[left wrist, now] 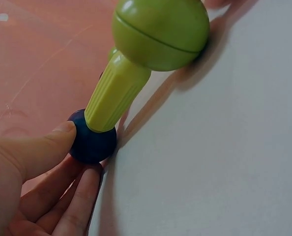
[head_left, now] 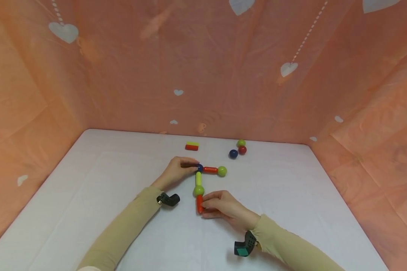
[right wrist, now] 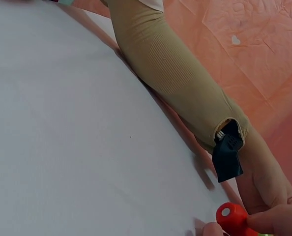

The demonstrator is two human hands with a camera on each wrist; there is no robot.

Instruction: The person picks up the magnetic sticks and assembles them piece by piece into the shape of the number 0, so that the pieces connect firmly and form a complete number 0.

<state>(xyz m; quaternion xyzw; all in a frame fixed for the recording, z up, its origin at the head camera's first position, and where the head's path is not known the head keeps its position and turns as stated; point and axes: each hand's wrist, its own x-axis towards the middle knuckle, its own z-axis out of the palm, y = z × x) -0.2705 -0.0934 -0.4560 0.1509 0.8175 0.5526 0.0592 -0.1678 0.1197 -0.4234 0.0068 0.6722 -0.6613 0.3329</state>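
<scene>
A joined piece of balls and rods lies on the table. Its blue ball [head_left: 199, 168] sits at the corner, pinched between thumb and fingers of my left hand [head_left: 177, 171]. From that ball a red rod [head_left: 210, 170] runs right to a green ball [head_left: 222, 171]. A yellow-green rod [left wrist: 114, 93] leads from it toward me to a second green ball [left wrist: 160, 32]. At that ball's near side is another red rod [head_left: 199, 204], which my right hand [head_left: 225, 209] pinches. In the right wrist view this rod [right wrist: 232, 219] shows a pale round spot on its end.
Farther back lie a loose yellow-green rod [head_left: 192, 143] and a red rod [head_left: 191, 148] side by side. To their right are a loose blue ball [head_left: 233, 154], a red ball [head_left: 242, 150] and a green ball [head_left: 241, 143]. An orange curtain [head_left: 203, 75] rises behind the white table [head_left: 274, 195].
</scene>
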